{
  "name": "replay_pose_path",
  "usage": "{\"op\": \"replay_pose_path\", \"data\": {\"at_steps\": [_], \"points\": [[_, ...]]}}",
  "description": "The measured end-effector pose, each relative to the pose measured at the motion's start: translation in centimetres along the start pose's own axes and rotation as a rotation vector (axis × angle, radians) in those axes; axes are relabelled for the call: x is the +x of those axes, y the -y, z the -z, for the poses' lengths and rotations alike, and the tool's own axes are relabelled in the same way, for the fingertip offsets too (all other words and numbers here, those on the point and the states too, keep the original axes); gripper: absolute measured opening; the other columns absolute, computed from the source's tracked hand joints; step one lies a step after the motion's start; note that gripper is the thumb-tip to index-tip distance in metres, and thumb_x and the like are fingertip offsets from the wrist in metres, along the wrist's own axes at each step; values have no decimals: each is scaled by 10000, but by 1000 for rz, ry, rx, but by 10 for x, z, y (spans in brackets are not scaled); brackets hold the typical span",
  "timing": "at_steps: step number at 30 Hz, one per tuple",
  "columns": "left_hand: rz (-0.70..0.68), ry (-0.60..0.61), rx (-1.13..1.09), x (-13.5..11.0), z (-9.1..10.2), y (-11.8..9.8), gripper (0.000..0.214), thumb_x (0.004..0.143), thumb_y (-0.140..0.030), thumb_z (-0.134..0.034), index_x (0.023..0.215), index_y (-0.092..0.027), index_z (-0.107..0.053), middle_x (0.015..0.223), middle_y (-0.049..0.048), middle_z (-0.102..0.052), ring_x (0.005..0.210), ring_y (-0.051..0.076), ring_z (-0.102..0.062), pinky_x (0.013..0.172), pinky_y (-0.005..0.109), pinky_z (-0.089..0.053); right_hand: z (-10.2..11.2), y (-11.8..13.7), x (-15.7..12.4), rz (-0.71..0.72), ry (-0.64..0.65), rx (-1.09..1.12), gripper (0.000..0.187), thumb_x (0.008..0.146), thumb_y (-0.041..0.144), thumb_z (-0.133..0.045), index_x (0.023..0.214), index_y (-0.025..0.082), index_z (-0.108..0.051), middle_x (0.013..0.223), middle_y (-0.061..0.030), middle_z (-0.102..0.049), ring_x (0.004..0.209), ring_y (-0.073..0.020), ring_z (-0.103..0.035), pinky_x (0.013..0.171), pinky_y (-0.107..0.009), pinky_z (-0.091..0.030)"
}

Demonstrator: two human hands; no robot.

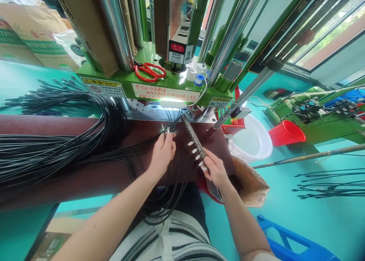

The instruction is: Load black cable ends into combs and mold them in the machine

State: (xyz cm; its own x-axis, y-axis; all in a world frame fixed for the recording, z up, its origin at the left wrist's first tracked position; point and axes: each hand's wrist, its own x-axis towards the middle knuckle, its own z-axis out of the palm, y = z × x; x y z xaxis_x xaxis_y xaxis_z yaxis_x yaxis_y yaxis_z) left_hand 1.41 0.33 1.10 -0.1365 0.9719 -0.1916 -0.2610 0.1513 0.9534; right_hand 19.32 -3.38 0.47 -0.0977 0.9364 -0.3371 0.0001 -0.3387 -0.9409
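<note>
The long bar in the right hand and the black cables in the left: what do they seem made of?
The bar, held in the right hand, looks like metal: grey with a dull shine. The black cables, pinched by the left hand, seem sheathed in matt plastic or rubber: they bend in loose loops.

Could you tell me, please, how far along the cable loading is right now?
Done: several plugs sit along the metal fixture bar. In hand: the left hand pinches loose cable ends near its top; the right hand holds its lower end. Left: a big bundle of black cables lies to the left.
</note>
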Motion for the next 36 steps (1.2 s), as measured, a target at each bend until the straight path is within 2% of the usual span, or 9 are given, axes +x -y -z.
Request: {"op": "replay_pose_path", "data": {"at_steps": [2,8,20,24,27,30,32,34,36], "points": [[21,11,-32,1,3,-1,289,813,-474,-404,818,-193,-471,397,-107,-258,324,44,-201,323,155,-174,1,-1,0,3,11,16,561,759,473,-556,1248,211,-474,595,28,-446,416,-40,-340,322,-139,-234],[107,175,108,4,3,8,293,720,-429,-562,649,-149,-517,406,-93,-273,351,21,-198,348,161,-138,2,-1,0,20,63,-9,513,790,441,-536,1243,208,-479,602,26,-443,427,-39,-341,320,-132,-239],[122,203,153,8,8,6,311,686,-421,-582,556,-158,-480,360,-97,-255,325,28,-194,349,188,-135,2,2,1,40,124,-129,539,800,477,-507,1258,196,-468,617,25,-408,448,-43,-293,336,-145,-220],[60,168,203,7,8,7,295,684,-411,-577,559,-157,-493,370,-82,-312,337,40,-254,354,189,-188,1,0,1,68,160,-172,531,809,455,-507,1272,202,-453,610,24,-399,497,-61,-315,368,-152,-241],[-37,133,217,8,7,6,278,712,-402,-547,588,-160,-490,427,-63,-392,380,54,-345,378,180,-267,0,0,0,49,135,-156,528,801,458,-517,1257,197,-471,627,14,-418,511,-66,-334,366,-151,-243],[-142,-19,110,12,11,1,185,768,-375,-488,779,-191,-489,478,-74,-424,399,63,-392,387,165,-318,0,2,-1,27,75,-94,535,777,459,-545,1234,186,-497,633,8,-437,505,-65,-344,350,-148,-236],[-125,-87,21,14,18,-4,184,793,-375,-461,890,-219,-447,446,-102,-375,346,59,-340,345,151,-279,-1,2,-2,27,43,-51,534,764,448,-562,1224,183,-507,623,11,-443,480,-58,-339,338,-145,-219],[-7,21,-27,14,26,-9,203,809,-405,-436,895,-222,-438,401,-117,-295,299,56,-266,309,146,-220,0,0,-1,33,36,-17,522,763,436,-566,1216,182,-515,600,19,-440,439,-44,-320,324,-142,-191],[143,243,-35,10,34,-13,224,804,-419,-443,849,-201,-469,403,-102,-300,313,60,-308,313,150,-244,2,-2,1,42,52,11,504,770,419,-563,1211,181,-518,581,27,-437,409,-32,-301,317,-140,-178]]}}
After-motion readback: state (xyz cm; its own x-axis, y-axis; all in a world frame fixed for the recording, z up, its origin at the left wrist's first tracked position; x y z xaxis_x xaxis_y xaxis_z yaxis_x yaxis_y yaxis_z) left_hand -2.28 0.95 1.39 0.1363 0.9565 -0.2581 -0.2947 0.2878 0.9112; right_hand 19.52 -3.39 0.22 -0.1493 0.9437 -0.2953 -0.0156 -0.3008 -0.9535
